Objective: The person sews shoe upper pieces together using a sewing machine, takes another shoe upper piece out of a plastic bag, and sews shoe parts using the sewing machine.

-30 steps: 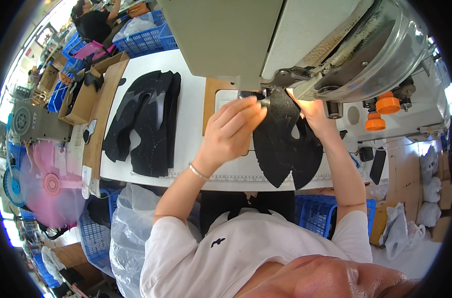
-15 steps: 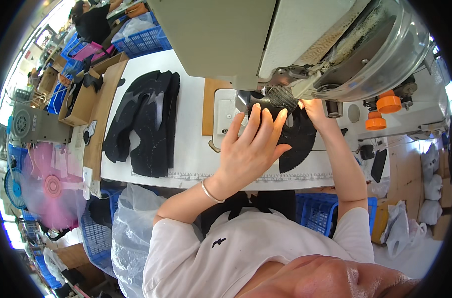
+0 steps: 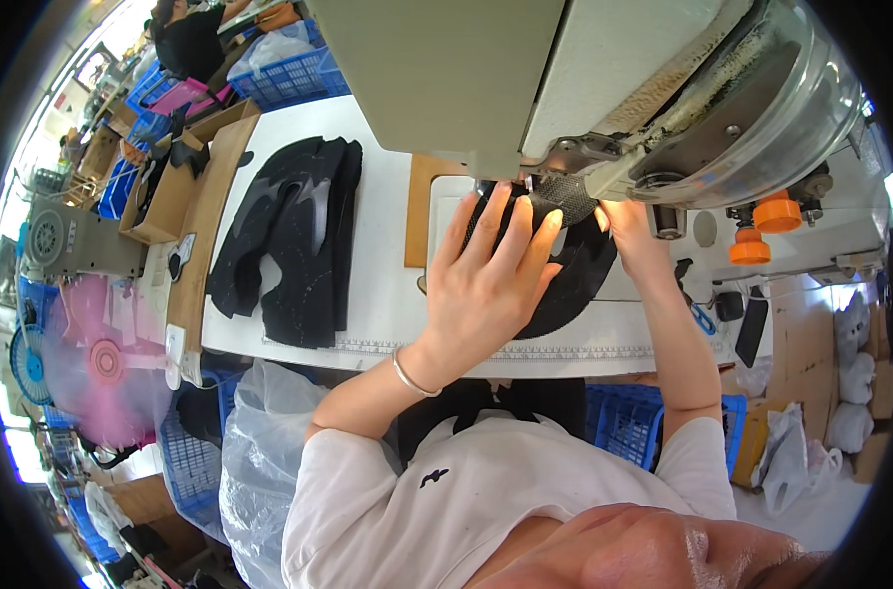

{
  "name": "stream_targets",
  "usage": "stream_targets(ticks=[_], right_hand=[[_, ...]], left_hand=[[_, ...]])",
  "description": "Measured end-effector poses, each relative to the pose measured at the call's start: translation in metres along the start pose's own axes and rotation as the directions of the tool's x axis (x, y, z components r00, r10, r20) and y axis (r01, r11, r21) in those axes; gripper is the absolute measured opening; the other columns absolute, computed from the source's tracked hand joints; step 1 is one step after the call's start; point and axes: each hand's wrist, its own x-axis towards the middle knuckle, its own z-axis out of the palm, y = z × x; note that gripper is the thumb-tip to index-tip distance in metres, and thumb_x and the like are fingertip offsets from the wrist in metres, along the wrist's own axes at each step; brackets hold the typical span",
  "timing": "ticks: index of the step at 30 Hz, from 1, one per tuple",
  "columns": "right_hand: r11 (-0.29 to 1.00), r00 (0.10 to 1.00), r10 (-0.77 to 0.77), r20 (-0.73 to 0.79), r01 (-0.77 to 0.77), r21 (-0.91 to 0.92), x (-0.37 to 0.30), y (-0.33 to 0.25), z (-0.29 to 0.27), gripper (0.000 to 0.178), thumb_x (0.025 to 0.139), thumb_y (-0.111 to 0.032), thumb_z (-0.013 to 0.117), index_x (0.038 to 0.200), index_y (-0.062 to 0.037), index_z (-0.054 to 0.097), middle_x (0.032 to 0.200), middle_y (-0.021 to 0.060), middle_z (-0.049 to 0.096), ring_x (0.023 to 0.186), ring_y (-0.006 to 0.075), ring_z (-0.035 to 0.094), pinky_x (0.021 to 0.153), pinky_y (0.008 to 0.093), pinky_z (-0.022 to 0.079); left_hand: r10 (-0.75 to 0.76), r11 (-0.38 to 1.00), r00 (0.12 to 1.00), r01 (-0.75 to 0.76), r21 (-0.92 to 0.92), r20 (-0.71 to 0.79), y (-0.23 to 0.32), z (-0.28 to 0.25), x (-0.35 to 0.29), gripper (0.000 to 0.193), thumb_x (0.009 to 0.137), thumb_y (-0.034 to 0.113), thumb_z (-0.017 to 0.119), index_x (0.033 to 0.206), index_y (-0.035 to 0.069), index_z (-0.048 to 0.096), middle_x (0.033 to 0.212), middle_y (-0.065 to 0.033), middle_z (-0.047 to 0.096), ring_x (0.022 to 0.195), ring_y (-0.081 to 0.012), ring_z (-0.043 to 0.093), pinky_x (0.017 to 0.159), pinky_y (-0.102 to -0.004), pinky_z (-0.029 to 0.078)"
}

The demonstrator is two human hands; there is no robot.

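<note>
A black fabric piece lies flat on the white sewing table under the head of a grey sewing machine. My left hand rests on it palm down with fingers spread, fingertips near the needle area. My right hand pinches the far right edge of the same piece just under the machine head. A silver bracelet circles my left wrist.
A stack of black fabric pieces lies on the table's left part. Cardboard boxes and blue crates stand beyond it. Orange thread spools sit at the right. A pink fan and a clear plastic bag stand at lower left.
My left hand has shifted from gripping the piece near the needle to lying flat and spread on it. The black piece has turned and now lies flatter under the machine.
</note>
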Motion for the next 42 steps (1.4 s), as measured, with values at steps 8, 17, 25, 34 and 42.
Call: stream_targets(ticks=[8,17,25,34,42], right_hand=[[0.874,1.0,0.023,0.012,-0.026,0.486,-0.017,-0.041,0.003,0.016,0.082,0.004,0.063,0.093,-0.0029,0.054,0.082,0.0053,0.06,0.062,0.0108,0.058,0.049,0.0223,0.043],[0.885,0.986,0.168,-0.02,-0.143,0.443,-0.052,-0.081,0.016,0.014,0.092,-0.007,0.062,0.105,-0.0012,0.059,0.069,0.0035,0.058,0.047,0.0054,0.047,0.042,0.0209,0.036],[0.916,0.994,0.01,-0.106,0.034,0.401,-0.07,-0.078,0.036,0.018,0.094,-0.005,0.059,0.111,-0.0052,0.063,0.077,0.0021,0.06,0.052,0.0028,0.048,0.043,0.0181,0.039],[0.966,0.977,-0.064,-0.203,0.112,0.234,-0.059,-0.079,0.043,0.017,0.091,-0.004,0.06,0.108,-0.0036,0.064,0.102,0.0051,0.065,0.078,0.0096,0.06,0.069,0.0249,0.05],[0.977,0.932,-0.213,-0.292,0.21,-0.041,-0.066,-0.069,0.048,0.028,0.09,-0.01,0.065,0.117,-0.0036,0.064,0.111,0.0103,0.066,0.101,0.0206,0.059,0.094,0.0316,0.044]], left_hand=[[0.013,1.0,0.999,-0.013,0.009,-0.037,-0.009,-0.001,0.004,0.035,0.074,0.023,0.075,0.106,0.011,0.07,0.111,-0.0074,0.062,0.117,-0.0278,0.057,0.101,-0.0441,0.042],[0.148,0.988,0.98,-0.14,0.067,-0.134,-0.03,0.002,0.002,0.031,0.068,0.006,0.067,0.099,0.007,0.072,0.106,-0.0077,0.064,0.106,-0.0263,0.061,0.089,-0.039,0.05],[0.124,0.955,0.981,-0.158,-0.249,-0.148,-0.057,0.002,0.015,0.029,0.068,-0.001,0.067,0.097,0.003,0.071,0.101,-0.0081,0.067,0.092,-0.0263,0.065,0.083,-0.0375,0.053],[0.033,0.932,0.987,-0.088,-0.351,-0.159,-0.062,0.008,0.019,0.018,0.072,0.001,0.066,0.09,0.002,0.07,0.095,-0.0088,0.068,0.091,-0.0282,0.066,0.089,-0.0391,0.054],[0.044,0.94,0.99,-0.088,-0.329,-0.137,-0.063,0.016,0.005,0.026,0.078,0.009,0.069,0.101,0.0,0.069,0.109,-0.0126,0.067,0.105,-0.0337,0.063,0.095,-0.0411,0.051]])
